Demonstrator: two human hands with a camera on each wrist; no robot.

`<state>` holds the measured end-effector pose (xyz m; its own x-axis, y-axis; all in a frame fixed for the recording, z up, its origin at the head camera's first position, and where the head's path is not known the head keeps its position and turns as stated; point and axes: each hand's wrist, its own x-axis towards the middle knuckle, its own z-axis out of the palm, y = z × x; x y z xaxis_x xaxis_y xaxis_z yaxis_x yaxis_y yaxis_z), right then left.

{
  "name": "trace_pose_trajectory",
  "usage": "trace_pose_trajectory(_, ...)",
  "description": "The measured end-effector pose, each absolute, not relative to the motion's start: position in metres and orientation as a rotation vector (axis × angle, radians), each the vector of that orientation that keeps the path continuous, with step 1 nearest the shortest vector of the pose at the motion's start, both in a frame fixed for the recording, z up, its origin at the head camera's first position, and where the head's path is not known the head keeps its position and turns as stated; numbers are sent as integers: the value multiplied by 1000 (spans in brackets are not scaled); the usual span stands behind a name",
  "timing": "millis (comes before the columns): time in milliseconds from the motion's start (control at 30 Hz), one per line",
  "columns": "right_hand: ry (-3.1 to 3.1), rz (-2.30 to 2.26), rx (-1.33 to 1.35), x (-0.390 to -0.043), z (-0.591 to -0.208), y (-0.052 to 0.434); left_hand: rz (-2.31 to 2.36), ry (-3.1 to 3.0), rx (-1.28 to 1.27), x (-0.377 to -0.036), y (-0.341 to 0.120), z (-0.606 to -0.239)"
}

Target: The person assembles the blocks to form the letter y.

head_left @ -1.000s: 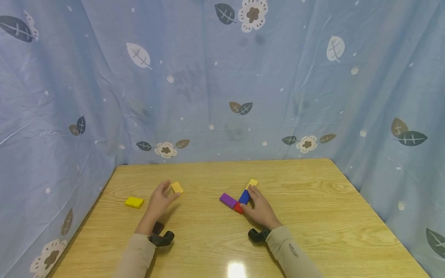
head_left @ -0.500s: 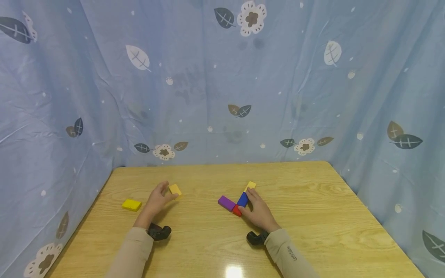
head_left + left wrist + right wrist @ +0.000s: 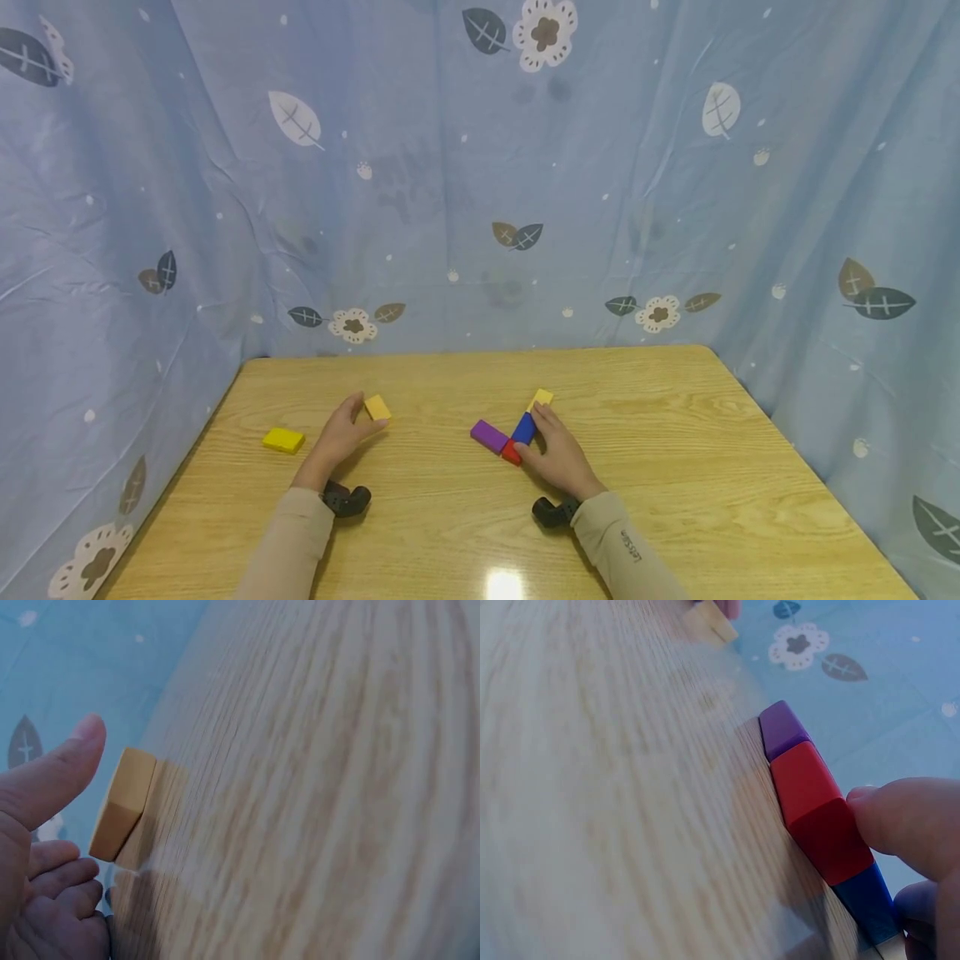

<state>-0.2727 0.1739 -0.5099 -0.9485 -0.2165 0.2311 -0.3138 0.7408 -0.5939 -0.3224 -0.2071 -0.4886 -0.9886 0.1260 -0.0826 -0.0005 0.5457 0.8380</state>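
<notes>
My left hand [image 3: 341, 433] is beside an orange-yellow block [image 3: 377, 408] on the table at centre left. In the left wrist view the thumb [image 3: 64, 769] stands apart from that block [image 3: 124, 802], with the other fingers loosely bent below. My right hand [image 3: 558, 454] rests along a row of joined blocks: red [image 3: 512, 452], blue [image 3: 525, 428] and pale yellow [image 3: 542, 397]. In the right wrist view its thumb touches the red block [image 3: 810, 802], and a finger lies by the blue block [image 3: 870, 900]. A purple block [image 3: 489, 436] meets the red one at an angle.
A bright yellow block [image 3: 283, 440] lies at the left of the wooden table [image 3: 675, 467]. Blue curtains [image 3: 450, 167] with leaf and flower prints hang behind it and at both sides. Black wrist cameras [image 3: 347, 500] are strapped to both wrists.
Both hands and the blocks keep nearly the same places. The whole head view shifts slightly.
</notes>
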Motion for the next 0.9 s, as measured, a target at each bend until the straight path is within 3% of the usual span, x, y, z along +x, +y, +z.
trace_pose_trajectory(900,-2805,998,419,-272,-506,174,1177,2700,110,-326,-206,-484)
